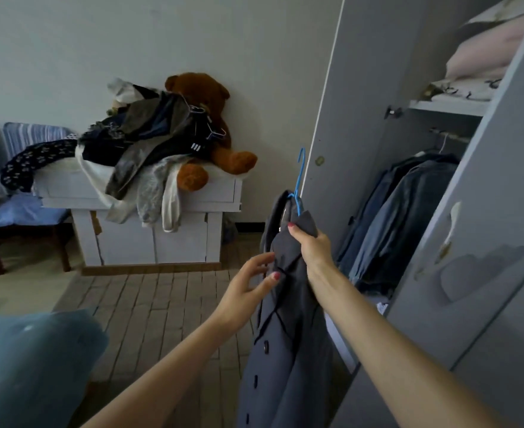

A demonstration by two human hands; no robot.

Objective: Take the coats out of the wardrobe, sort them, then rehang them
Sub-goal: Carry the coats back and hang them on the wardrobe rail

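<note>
A grey buttoned coat (pixel 288 350) hangs on a blue hanger (pixel 299 180) in front of the open wardrobe (pixel 362 88). My right hand (pixel 311 245) grips the coat's collar just below the hanger hook. My left hand (pixel 248 291) touches the coat's lapel with its thumb and relaxed fingers. Inside the wardrobe, blue and dark coats (pixel 402 217) hang from the rail (pixel 449 135). A heap of dark and pale clothes with hangers (pixel 143 140) lies on a white cabinet (pixel 149 230) at the back left.
A brown teddy bear (pixel 211 131) sits on the cabinet against the wall. A chair with blue striped cushions (pixel 23 186) stands at far left. Folded bedding (pixel 476 60) fills the wardrobe's upper shelf. A blue bundle (pixel 29 366) lies at lower left on the brick floor.
</note>
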